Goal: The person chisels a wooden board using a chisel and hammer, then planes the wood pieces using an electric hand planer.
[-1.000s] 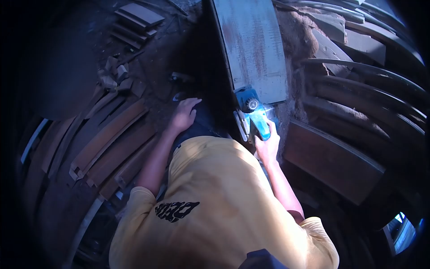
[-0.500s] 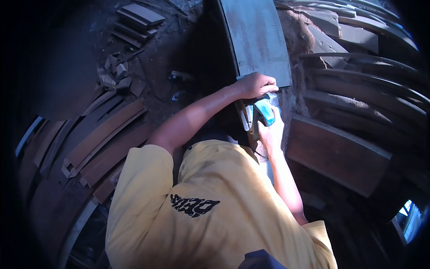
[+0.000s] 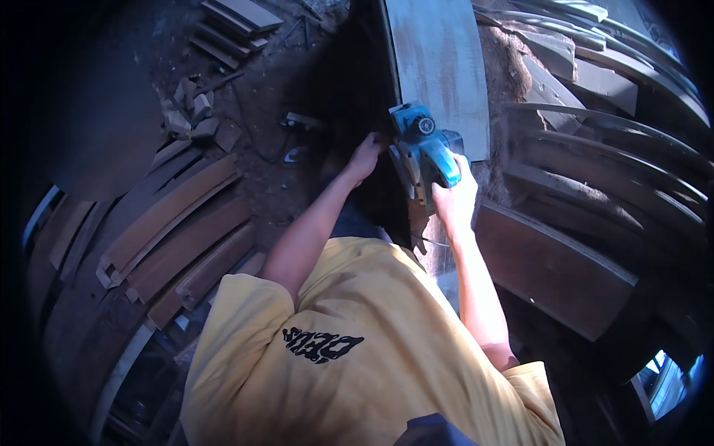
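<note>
The right hand (image 3: 457,195) grips one blue planer (image 3: 428,145) at one board (image 3: 440,67); left hand (image 3: 363,161) nearby, grasp unclear.

Shows black, stylized lettering (image 3: 321,346), upside down, on a yellow shirt (image 3: 364,386).
Seems to read "DEUS"; shows markings too small to read on the blue power planer (image 3: 420,152).

The wide board (image 3: 439,67) is showing a pale, matt wooden face with rough, streaky brown patches. The planer (image 3: 431,149) is displaying blue plastic-looking housing, catching a glossy highlight on its handle, and a dark, ridged knob (image 3: 425,125). The curved pieces (image 3: 167,215) on the left are presenting matt, reddish-brown wood. The yellow shirt (image 3: 372,320) is showing soft, creased, matt cloth with a black print (image 3: 321,345).
</note>
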`<action>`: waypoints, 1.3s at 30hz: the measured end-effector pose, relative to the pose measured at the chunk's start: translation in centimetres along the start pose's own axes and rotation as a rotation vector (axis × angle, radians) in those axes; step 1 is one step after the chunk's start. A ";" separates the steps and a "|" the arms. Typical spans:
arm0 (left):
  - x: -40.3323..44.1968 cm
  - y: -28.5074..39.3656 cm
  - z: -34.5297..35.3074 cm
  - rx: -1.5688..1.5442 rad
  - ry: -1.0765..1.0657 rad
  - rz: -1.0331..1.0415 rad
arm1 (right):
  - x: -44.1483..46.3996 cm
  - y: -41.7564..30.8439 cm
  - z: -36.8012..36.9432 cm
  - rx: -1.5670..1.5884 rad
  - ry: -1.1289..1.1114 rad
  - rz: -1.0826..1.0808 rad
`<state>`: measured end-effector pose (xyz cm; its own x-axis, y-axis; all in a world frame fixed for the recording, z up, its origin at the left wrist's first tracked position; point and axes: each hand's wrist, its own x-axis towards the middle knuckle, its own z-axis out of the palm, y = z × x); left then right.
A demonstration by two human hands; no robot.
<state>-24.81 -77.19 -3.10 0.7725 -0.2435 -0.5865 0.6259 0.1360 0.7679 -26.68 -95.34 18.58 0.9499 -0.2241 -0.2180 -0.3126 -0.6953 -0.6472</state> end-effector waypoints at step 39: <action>-2.8 9.4 -5.7 0.632 0.042 0.318 | 30.6 -13.4 7.8 0.002 0.060 -0.199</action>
<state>-20.50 -69.76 4.32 0.9190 -0.2455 -0.3086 0.1969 -0.3923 0.8985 6.53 -87.50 14.88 0.9916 -0.1223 -0.0418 -0.1183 -0.7283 -0.6750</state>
